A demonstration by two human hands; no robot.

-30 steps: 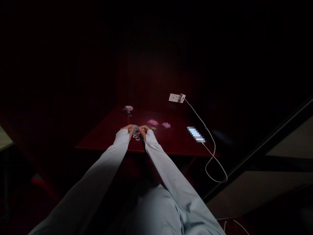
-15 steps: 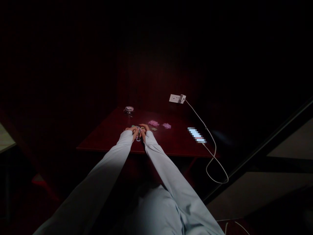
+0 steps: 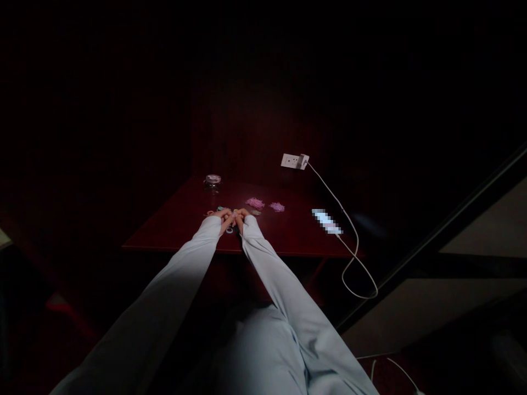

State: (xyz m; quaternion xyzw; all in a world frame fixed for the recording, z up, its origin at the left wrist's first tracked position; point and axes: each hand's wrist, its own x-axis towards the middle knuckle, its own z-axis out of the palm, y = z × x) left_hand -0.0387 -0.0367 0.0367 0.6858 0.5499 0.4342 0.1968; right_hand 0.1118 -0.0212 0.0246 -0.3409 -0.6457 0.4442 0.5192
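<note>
Over the front part of the dark red table, my left hand (image 3: 223,214) and my right hand (image 3: 244,215) meet with fingers bent inward. Small coloured hair ties show at the fingertips of both, though the exact grip is too small to make out. One pale hair tie (image 3: 229,231) lies just below my hands. Green hair ties (image 3: 221,208) and an orange-red one (image 3: 210,213) show beside my left hand. Beyond my right hand lie a pink pile of hair ties (image 3: 255,203), a purple pile (image 3: 277,207) and a small greenish pile (image 3: 256,212).
A clear jar with a pale lid (image 3: 213,184) stands at the table's back left. On the right lies a phone (image 3: 327,221), its screen blurred out. A white cable (image 3: 357,236) runs from it, looping past the table edge, up to a wall socket (image 3: 290,161).
The view has shifted slightly, so everything sits a little higher and further left. My fingers have drawn closer together, and the right fingers are more bent.
</note>
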